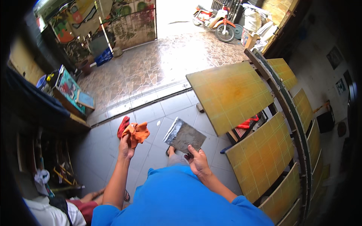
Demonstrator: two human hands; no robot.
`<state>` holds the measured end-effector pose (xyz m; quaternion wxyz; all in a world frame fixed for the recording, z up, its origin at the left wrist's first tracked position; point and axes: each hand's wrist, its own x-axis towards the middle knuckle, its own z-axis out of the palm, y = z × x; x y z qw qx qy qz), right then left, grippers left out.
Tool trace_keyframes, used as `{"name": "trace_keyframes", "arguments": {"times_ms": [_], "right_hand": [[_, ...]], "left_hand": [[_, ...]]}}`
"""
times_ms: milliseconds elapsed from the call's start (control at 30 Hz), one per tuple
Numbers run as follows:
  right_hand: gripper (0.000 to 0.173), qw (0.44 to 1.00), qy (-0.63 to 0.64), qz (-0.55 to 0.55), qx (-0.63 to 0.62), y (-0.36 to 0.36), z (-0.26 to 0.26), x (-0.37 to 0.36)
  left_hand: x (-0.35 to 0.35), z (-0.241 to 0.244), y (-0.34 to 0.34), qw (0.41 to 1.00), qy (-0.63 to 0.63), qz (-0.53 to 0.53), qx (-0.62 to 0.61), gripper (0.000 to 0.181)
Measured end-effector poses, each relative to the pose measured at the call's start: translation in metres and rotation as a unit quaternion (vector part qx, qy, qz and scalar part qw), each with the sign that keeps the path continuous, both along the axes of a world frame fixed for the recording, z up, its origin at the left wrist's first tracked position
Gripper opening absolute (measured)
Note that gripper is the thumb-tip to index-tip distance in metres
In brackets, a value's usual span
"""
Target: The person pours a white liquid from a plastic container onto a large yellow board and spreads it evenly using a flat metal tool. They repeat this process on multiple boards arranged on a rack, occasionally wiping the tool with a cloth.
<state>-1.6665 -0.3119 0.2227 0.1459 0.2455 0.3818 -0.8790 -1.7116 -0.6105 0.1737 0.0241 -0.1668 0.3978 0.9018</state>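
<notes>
My left hand [126,147] grips a crumpled orange cloth [137,132] by its lower edge. Just behind it shows a red cloth-like thing [123,126]; whether it touches the hand or lies on the floor I cannot tell. In my right hand [198,161] is a flat, roughly square grey plate [186,135], pinched at its near corner with the thumb on top. Its surface is stained, and a whitish-blue smear runs along the far left edge. Both hands are apart, held above the tiled floor in front of my blue shirt.
Yellow-brown boards with pale grid lines, such as the nearest one [261,158] and a farther one [230,93], flank a curved-looking rail [285,104] on my right. A person in a white shirt [53,210] is close at lower left. A motorcycle [216,21] stands outside.
</notes>
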Motion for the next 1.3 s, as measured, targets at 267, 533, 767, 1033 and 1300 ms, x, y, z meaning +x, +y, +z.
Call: {"name": "trace_keyframes", "arguments": {"times_ms": [267,533,767,1033,1300], "right_hand": [[0.015,0.997,0.028,0.052,-0.056,-0.069,0.01,-0.272],[0.02,0.999,0.033,0.021,-0.022,-0.117,0.001,-0.491],[0.019,0.978,-0.071,-0.167,-0.098,-0.125,-0.071,-0.618],[0.018,0.918,-0.085,-0.377,-0.086,-0.088,-0.095,-0.722],[0.025,0.843,-0.114,-0.522,-0.062,0.055,-0.149,-0.858]], "left_hand": [[-0.061,-0.114,-0.164,0.976,-0.077,0.169,-0.115,0.026],[-0.072,-0.149,-0.196,0.954,-0.244,0.171,-0.025,0.02],[-0.35,-0.197,-0.29,0.964,-0.199,0.124,-0.129,0.021],[-0.938,-0.082,-0.35,0.922,0.078,0.055,-0.374,0.016],[-1.169,-0.049,-0.097,0.927,0.147,-0.025,-0.345,0.021]]}}
